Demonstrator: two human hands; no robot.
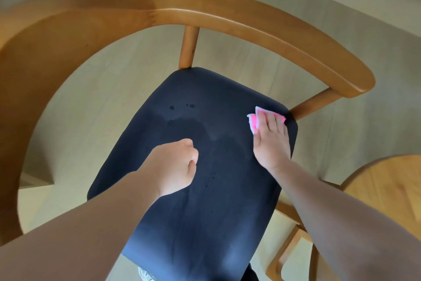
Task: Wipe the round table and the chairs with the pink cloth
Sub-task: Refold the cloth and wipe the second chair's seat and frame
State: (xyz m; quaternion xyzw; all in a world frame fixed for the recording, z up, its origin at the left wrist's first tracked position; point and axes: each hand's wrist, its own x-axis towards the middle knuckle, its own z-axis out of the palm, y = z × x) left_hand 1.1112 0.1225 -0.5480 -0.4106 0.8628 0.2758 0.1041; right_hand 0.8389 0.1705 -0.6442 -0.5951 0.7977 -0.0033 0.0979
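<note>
One pink cloth (268, 119), folded, pink and white layers showing, flat on the dark seat (193, 178) at its far right corner, just beside the slanted wooden strut that meets that corner. Pressed down under the right hand (271, 142): fingers straight and spread over the cloth, palm on the seat behind it, nothing curled round anything. Cloth edges peeking out past the fingertips and to the left of the hand.

One left hand (175, 167), clenched into a loose fist, holding nothing, over the middle of the seat toward its left edge; touching the seat or just above it, cannot tell. Two bare forearms coming in from the near side, one over each half of the seat.

One seat, dark navy, padded, rounded corners. A darker damp-looking patch across its middle and several small dark spots near the far edge and down the centre.

One chair (205, 14), wooden, with a curved backrest rail sweeping round from the left side to the far right, where it ends in a blunt rounded tip. One upright post joining the rail to the far edge of the seat.

One round table (387, 187), wood-grained, only a part showing at the right edge, near the seat's right side. More wooden frame parts below it at lower right.

Pale plank floor (109, 89) beneath everything.
</note>
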